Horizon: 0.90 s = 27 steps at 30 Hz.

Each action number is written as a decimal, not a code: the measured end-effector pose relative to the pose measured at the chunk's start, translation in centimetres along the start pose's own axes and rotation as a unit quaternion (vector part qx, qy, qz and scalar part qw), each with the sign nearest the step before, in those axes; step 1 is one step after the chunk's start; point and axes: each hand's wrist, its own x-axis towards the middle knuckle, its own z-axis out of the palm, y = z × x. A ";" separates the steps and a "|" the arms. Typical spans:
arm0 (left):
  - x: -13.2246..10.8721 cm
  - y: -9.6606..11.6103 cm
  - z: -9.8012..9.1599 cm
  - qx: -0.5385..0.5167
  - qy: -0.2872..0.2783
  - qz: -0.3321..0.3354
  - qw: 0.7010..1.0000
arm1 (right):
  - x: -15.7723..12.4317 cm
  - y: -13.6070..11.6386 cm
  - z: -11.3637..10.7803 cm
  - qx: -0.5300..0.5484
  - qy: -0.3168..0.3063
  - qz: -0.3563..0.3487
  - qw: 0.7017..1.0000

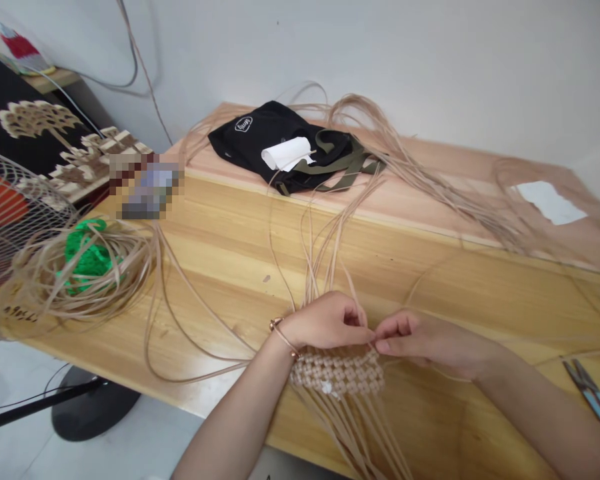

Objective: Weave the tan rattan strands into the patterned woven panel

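Observation:
A pale knotted mesh panel (336, 375) of flat tan strands lies on the wooden table (215, 247), with loose strand ends trailing towards me and up across the table. My left hand (325, 321), a thin bracelet (283, 335) on its wrist, pinches strands at the panel's top edge. My right hand (411, 337) meets it there, its fingertips also closed on the strands. Both hands hide the panel's upper edge. A coil of the same strands (83, 283) lies far to the left, around a green crocheted bundle (87, 257).
Steel scissors with blue handles (590, 395) lie at the right table edge. A black bag (275, 147), white paper and more strands rest on a raised pinkish board behind. A wire-guarded fan (10, 213) stands at left, beside a blurred object (146, 187).

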 end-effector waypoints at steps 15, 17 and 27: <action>-0.3 0.3 -0.3 -0.007 -0.010 -0.022 1.000 | -0.7 -0.5 -0.6 -0.087 -0.094 -0.016 0.992; -0.3 0.2 -0.3 -0.024 -0.010 -0.033 0.999 | -1.0 -0.7 -0.5 -0.153 -0.059 -0.053 0.985; -0.2 -0.1 -0.4 -0.028 -0.019 -0.029 0.999 | -1.1 -1.2 1.4 -0.194 0.015 -0.092 0.977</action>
